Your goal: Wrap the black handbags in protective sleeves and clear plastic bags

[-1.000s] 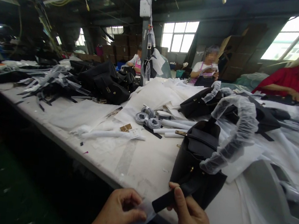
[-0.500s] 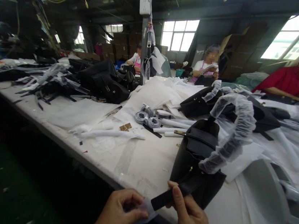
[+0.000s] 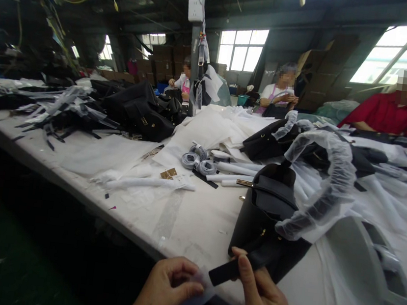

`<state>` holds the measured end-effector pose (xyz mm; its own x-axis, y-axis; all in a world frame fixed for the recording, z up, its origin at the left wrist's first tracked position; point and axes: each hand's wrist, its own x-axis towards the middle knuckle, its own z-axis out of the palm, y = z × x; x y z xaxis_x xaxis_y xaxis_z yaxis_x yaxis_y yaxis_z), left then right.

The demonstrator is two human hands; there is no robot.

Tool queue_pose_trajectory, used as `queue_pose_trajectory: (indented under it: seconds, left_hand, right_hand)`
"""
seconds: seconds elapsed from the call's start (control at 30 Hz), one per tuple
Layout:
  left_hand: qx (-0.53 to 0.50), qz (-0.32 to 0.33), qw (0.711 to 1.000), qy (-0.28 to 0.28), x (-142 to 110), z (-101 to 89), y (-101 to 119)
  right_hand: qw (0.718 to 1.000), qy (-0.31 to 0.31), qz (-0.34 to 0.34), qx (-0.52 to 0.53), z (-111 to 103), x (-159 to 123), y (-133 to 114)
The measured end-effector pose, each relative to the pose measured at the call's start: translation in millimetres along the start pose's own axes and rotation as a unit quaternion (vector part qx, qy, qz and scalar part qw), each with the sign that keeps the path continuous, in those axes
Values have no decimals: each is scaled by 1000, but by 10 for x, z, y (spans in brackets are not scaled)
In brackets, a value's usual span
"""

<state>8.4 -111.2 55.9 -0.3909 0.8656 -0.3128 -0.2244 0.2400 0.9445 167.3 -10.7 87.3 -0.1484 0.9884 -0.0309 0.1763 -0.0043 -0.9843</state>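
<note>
Little has shifted since a second ago: both hands stay at the table's near edge, the view only nudged sideways. A black strap runs from the black handbag down toward the person; the right hand pinches it, thumb pressed on top. The left hand is closed on a thin translucent strip at the strap's free end, which looks like wrapping film, though it is blurred. The bag stands upright on the white table, its handle sheathed in crinkled plastic wrap. Beyond lie grey tape rolls, white paper tubes, and more black bags. Three other people work across the table.
</note>
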Motion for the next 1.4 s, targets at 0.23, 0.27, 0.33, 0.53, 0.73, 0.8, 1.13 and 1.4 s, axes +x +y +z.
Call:
queue_pose_trajectory:
  seconds: [0.23,0.27,0.33,0.53,0.73,0.8,1.13,1.4]
  left_hand:
    - [8,21,1000,22,-52,-64,-74]
    - [9,24,999,20,-49,-61,-94]
    - [8,27,999,15,-38,-60,-129]
    - [-7,22,1000,-8,-31,-72,-142]
    - [-11,-2,1000,-22,-62,-48,-113]
    - [-4,6,1000,-31,-76,-42,-93]
    - [117,61,991,-36,-123,3,0]
    - [98,59,990,-79,-115,9,-30]
  right_hand:
    - [1000,-9,-15,3,29,4,3]
    - [1000,-4,-16,7,35,-5,-9]
    - [1000,5,-16,15,52,-25,-36]
    - [999,10,-30,9,58,-19,-23]
    - [1000,-1,-19,-9,14,6,19]
    - [1000,6,-16,-10,10,13,25]
    - [1000,3,-7,-1,30,8,21]
    - [1000,-2,-23,2,30,41,68]
